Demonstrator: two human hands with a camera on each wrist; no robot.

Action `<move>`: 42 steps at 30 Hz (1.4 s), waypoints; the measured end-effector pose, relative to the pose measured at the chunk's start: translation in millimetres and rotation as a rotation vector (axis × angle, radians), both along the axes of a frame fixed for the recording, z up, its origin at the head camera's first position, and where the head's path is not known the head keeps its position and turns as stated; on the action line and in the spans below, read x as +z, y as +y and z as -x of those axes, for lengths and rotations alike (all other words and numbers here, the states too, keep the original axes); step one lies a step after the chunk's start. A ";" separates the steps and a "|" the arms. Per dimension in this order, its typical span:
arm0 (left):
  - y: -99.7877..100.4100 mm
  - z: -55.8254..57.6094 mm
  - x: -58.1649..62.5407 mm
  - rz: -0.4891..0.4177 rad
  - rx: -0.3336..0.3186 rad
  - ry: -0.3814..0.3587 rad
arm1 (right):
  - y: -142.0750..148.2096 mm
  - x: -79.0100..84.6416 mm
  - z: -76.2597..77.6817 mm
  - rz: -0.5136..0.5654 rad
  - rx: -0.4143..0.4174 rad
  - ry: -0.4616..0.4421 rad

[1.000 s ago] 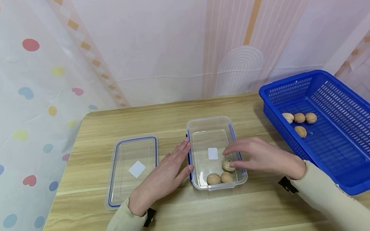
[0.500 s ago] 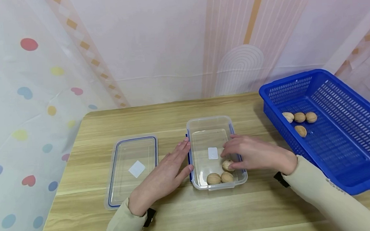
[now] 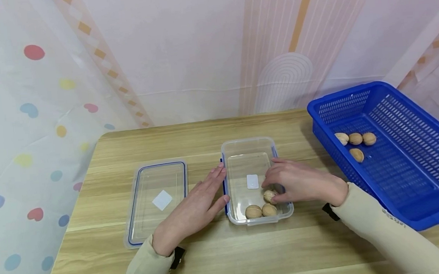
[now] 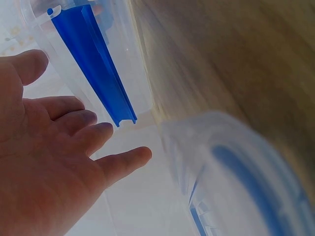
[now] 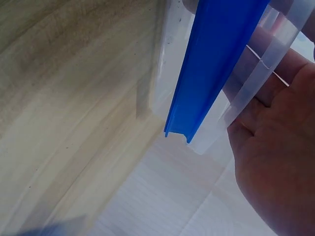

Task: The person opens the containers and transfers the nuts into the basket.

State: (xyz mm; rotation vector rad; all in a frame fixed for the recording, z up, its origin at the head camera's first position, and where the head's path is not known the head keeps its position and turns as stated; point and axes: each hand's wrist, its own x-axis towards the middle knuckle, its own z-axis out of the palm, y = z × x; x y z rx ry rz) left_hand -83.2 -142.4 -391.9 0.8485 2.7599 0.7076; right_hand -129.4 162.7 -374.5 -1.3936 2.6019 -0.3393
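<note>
Three walnuts (image 3: 253, 212) lie in the clear box (image 3: 248, 147), four in the blue basket (image 3: 401, 162); the lid (image 3: 150, 186) is off; the right hand (image 3: 298, 182) pinches one boxed walnut (image 3: 268, 196), the left hand's (image 3: 192, 209) fingers spread beside the box

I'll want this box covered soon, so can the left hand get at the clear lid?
Likely yes: the clear lid lies flat on the table close beside the left hand, partly hidden by it, with nothing between them. The hand need only leave the side of the plastic box.
</note>
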 end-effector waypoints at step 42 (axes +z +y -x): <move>-0.3 -0.2 -0.4 -0.007 0.004 -0.011 | -2.2 -1.4 -1.5 0.118 -0.037 -0.056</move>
